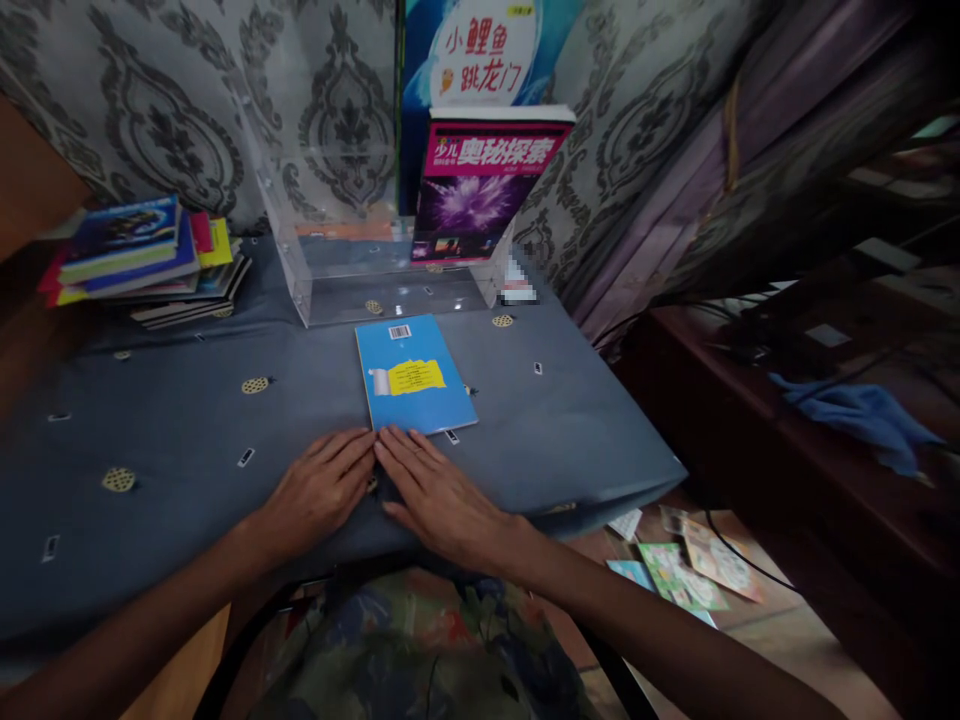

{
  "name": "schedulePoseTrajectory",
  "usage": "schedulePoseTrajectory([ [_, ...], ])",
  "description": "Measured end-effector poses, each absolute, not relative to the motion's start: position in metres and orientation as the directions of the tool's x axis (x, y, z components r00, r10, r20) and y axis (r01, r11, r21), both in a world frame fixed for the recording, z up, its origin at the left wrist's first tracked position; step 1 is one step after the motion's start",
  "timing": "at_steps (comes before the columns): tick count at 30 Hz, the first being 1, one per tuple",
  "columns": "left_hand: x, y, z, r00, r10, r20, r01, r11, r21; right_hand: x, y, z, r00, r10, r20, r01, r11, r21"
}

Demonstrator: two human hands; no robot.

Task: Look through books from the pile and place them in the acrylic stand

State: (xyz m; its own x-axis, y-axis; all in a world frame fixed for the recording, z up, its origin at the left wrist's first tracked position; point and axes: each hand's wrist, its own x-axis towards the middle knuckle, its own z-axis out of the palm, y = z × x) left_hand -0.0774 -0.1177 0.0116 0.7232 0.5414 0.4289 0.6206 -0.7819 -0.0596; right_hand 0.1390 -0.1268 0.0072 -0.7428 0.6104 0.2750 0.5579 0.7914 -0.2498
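Observation:
A thin blue book (415, 345) lies back cover up on the cloth, showing a barcode and a yellow text panel. At its near left corner, my left hand (322, 492) rests flat with fingers stretched out. My right hand (435, 490) lies beside it, fingers extended along the book's near edge, their tips at or very close to it. The two hands' fingertips meet. Neither hand grips anything. Behind the book stands a clear acrylic book rack (397, 295). A purple-and-pink book (484, 200) leans upright in its right part, before a taller blue book (480, 55).
A stack of books (142, 250) sits at the table's back left. The grey-blue tablecloth (187, 420) has pineapple prints. To the right are a dark red piece of furniture (750, 440) with a blue cloth (862, 415) and cables, and booklets (679, 575) on the floor.

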Motion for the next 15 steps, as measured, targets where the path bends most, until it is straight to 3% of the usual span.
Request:
schedulePoseTrajectory([
  [15,-0.079,-0.117,0.013,0.702,0.564,0.435,0.617,-0.786,0.023,0.211,-0.129,-0.008,-0.589,0.729,0.35,0.723,0.668,-0.175],
])
